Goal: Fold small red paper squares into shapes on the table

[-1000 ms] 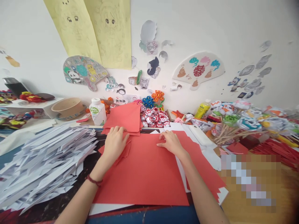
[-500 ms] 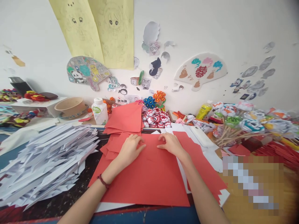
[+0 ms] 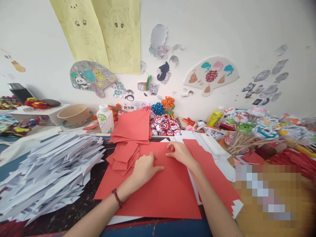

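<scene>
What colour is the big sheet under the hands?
The sheet is red, as the head view shows.

A white wall is lit softly and evenly. Two yellow sheets with drawings are hung on it at the upper left. Lower down, a fan is mounted on either side of scattered cut-outs. A dark, scuffed tabletop is edged in blue at the front.
</scene>
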The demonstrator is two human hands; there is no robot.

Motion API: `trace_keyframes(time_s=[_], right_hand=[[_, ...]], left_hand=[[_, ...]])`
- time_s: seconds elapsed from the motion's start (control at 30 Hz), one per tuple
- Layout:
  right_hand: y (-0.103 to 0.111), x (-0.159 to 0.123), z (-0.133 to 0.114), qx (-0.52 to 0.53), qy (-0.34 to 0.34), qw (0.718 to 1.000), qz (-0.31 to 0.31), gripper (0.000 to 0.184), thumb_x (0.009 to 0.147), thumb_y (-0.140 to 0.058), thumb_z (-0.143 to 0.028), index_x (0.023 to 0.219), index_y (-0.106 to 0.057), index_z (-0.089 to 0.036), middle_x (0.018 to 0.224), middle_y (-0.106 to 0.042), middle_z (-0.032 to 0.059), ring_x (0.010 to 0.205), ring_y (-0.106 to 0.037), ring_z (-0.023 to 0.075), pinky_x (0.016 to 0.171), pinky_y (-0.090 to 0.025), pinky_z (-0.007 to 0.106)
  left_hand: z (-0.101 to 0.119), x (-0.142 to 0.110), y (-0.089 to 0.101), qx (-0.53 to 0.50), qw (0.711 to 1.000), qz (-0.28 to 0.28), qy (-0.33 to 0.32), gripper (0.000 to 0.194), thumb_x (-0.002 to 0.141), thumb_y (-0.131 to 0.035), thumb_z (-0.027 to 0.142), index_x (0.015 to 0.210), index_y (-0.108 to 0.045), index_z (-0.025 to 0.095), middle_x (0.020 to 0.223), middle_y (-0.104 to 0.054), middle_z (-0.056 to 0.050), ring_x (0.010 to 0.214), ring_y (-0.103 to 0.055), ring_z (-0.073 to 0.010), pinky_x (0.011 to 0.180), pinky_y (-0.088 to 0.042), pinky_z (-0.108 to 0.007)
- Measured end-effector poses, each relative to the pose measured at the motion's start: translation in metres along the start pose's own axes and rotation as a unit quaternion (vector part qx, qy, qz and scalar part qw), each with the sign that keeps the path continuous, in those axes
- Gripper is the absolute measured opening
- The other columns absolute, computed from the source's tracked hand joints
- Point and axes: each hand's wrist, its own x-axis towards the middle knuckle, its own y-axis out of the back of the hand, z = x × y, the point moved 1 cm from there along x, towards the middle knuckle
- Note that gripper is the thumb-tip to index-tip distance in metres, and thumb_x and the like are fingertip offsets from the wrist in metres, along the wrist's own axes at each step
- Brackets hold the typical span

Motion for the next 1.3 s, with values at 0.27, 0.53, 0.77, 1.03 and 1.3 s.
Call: trace_keyframes(time_s=[0.27, 0.53, 0.77, 1.03, 1.3], right_hand=[[0.004, 0.004, -0.005, 0.035, 0.039, 0.997, 0.058, 0.013, 0.066, -0.079, -0.023, 0.072, -0.068, -0.02, 0.081, -0.066, 0.0032, 0.079, -0.057, 0.02, 0.071, -0.039, 0.03], [0.024, -0.006, -0.035, 0.398, 0.053, 0.915, 0.046, 0.02, 0.073, -0.074, -0.037, 0.08, -0.067, -0.02, 0.084, -0.068, 0.0034, 0.082, -0.062, 0.0189, 0.078, -0.046, 0.031], [0.011, -0.01, -0.045, 0.545, -0.047, 0.836, -0.042, 0.04, 0.067, -0.079, -0.039, 0.101, -0.07, -0.019, 0.093, -0.071, 0.0067, 0.083, -0.066, 0.0198, 0.074, -0.054, 0.032], [-0.006, -0.01, -0.06, 0.596, -0.04, 0.802, -0.002, 0.036, 0.071, -0.075, -0.045, 0.094, -0.076, -0.017, 0.089, -0.074, 0.0075, 0.077, -0.069, 0.0214, 0.083, -0.055, 0.04], [-0.008, -0.01, -0.06, 0.592, -0.038, 0.805, 0.004, 0.042, 0.072, -0.075, -0.043, 0.105, -0.073, -0.017, 0.098, -0.074, 0.0093, 0.083, -0.071, 0.0247, 0.088, -0.053, 0.043]], left_hand=[[0.004, -0.004, -0.005, -0.051, 0.999, -0.005, -0.017, 0.023, 0.075, -0.067, 0.036, 0.095, -0.063, 0.024, 0.075, -0.067, -0.002, 0.078, -0.066, -0.0236, 0.065, -0.042, -0.028], [-0.008, 0.012, -0.003, -0.211, 0.954, 0.2, -0.07, 0.039, 0.078, -0.065, 0.03, 0.114, -0.055, 0.018, 0.115, -0.063, -0.011, 0.106, -0.058, -0.0256, 0.09, -0.044, -0.036], [-0.017, 0.013, 0.02, -0.22, 0.935, 0.279, -0.013, 0.022, 0.09, -0.05, 0.033, 0.092, -0.064, 0.016, 0.084, -0.07, -0.005, 0.074, -0.064, -0.0197, 0.066, -0.043, -0.027], [-0.014, 0.006, 0.015, 0.166, 0.921, 0.311, -0.165, 0.045, 0.091, -0.04, 0.01, 0.134, -0.049, 0.018, 0.12, -0.066, -0.009, 0.085, -0.061, -0.0222, 0.074, -0.038, -0.035], [0.001, 0.002, 0.014, 0.155, 0.938, 0.251, -0.181, 0.042, 0.096, -0.04, 0.035, 0.134, -0.05, 0.021, 0.136, -0.055, -0.009, 0.103, -0.056, -0.0263, 0.08, -0.039, -0.039]])
